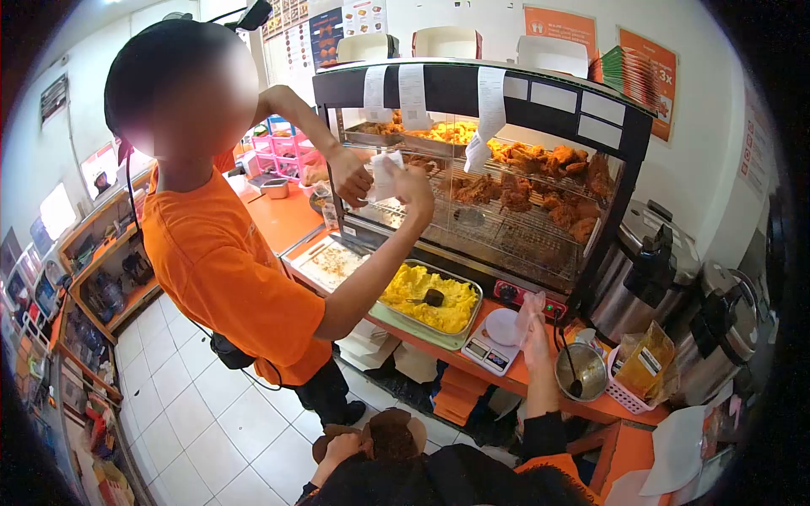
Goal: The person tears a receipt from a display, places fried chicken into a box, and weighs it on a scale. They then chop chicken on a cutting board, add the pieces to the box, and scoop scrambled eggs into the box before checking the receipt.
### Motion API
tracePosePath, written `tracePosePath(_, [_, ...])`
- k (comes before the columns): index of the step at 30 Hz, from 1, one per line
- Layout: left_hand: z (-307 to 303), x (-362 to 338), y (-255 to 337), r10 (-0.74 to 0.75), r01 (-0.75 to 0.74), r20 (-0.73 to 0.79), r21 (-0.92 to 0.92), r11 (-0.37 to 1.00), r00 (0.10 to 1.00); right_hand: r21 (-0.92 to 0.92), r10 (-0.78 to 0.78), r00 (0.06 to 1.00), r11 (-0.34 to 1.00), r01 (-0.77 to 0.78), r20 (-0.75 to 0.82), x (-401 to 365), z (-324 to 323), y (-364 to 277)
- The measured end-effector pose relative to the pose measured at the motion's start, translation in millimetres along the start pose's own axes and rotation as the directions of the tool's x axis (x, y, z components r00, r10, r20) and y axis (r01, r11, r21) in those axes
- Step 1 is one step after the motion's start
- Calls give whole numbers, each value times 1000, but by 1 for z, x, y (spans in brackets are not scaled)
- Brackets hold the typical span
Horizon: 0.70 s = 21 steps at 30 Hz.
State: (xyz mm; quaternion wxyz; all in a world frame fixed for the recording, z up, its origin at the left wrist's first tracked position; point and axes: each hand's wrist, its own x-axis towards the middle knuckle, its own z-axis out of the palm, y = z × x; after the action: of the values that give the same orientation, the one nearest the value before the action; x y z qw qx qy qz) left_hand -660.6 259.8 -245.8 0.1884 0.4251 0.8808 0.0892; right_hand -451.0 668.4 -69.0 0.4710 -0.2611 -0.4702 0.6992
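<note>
Low in front of me, my left hand (pixel 342 449) is closed on the edge of an opened brown paper food box (pixel 415 428). Dark brown crumbly food (pixel 392 438) shows inside it. My right hand (pixel 535 337) reaches forward beside the kitchen scale (pixel 489 351), which bears a round white lid-like piece (pixel 504 326). Thin clear plastic, seemingly a loose glove, covers its fingers; they look stretched out, though the plastic blurs them. Just right of that hand sits a metal pot (pixel 596 384) with a dark-handled ladle (pixel 575 388) in it.
At left, a co-worker in an orange shirt (pixel 211 253) holds a paper slip (pixel 385 173) before the heated display case (pixel 472 219) of fried chicken. A tray of yellow food (pixel 460 316) lies below. Metal cookers (pixel 650 270) and a pink basket (pixel 629 398) stand at right.
</note>
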Motion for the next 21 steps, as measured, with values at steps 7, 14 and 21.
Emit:
tracePosePath(7, [4,8,8,92,-93,-16,-40,995,996,444,-34,989,895,-34,145,-37,23,-25])
tracePosePath(14, [25,20,4,116,-116,9,19,993,993,301,133,926,921,-246,353,-93,41,-66])
tracePosePath(21, [-29,-5,42,73,-72,-27,49,996,997,288,-175,941,953,89,288,-96,51,-63])
